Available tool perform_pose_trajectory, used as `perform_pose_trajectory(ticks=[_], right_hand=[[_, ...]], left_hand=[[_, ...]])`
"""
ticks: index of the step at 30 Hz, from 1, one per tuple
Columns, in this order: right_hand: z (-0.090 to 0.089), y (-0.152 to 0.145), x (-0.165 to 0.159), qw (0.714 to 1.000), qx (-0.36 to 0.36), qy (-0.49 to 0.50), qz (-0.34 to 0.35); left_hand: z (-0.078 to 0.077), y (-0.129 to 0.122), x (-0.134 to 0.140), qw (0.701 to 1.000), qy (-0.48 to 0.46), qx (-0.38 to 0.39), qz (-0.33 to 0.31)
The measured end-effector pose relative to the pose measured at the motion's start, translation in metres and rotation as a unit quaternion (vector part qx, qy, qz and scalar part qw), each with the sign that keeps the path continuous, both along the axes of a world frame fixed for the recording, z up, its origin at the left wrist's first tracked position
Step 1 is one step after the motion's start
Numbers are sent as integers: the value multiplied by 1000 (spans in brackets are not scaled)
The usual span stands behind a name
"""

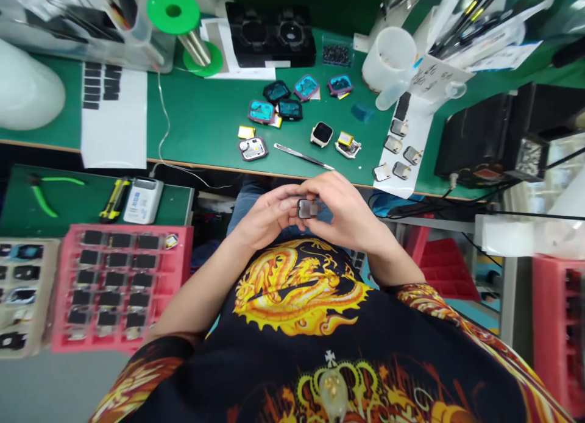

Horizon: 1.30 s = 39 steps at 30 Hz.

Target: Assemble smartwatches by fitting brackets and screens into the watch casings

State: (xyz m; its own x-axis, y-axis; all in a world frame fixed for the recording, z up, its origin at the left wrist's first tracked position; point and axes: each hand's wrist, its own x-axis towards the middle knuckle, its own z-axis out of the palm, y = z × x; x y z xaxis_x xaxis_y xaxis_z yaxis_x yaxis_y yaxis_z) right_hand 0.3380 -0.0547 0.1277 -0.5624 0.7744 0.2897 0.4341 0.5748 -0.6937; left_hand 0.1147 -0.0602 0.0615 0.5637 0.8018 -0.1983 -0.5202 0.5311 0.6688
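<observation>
Between my two hands, close to my body below the bench edge, is a small square smartwatch screen with a grey face and a flap-like piece at its right side. My left hand pinches its left edge. My right hand curls around the right side, its fingers meeting those of the left; some fingertips are hidden. Just beyond my hands, metal tweezers lie on the green bench. Past them sit an assembled smartwatch and an opened watch case with a yellow battery.
Several watch cases with blue film lie mid-bench. Similar screens rest on a white paper strip at right, beside a black box. A green spool stands at back left. A pink tray of screens is at lower left.
</observation>
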Motion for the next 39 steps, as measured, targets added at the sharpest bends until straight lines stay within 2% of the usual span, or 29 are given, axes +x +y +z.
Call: perform_pose_trajectory(ticks=[8, 15, 25, 39], right_hand=[[-8, 5, -19, 999, -5, 38, 30], [-17, 4, -18, 995, 0, 88, -36], [-25, -1, -20, 988, -33, 128, -77], [-44, -2, -14, 989, 6, 140, -51]], left_hand=[[-6, -2, -5, 998, -39, -36, 17], [-3, -1, -8, 995, -40, -85, 38], [-3, -3, -7, 994, -25, -104, 31], [-6, -5, -4, 992, -3, -109, 59]])
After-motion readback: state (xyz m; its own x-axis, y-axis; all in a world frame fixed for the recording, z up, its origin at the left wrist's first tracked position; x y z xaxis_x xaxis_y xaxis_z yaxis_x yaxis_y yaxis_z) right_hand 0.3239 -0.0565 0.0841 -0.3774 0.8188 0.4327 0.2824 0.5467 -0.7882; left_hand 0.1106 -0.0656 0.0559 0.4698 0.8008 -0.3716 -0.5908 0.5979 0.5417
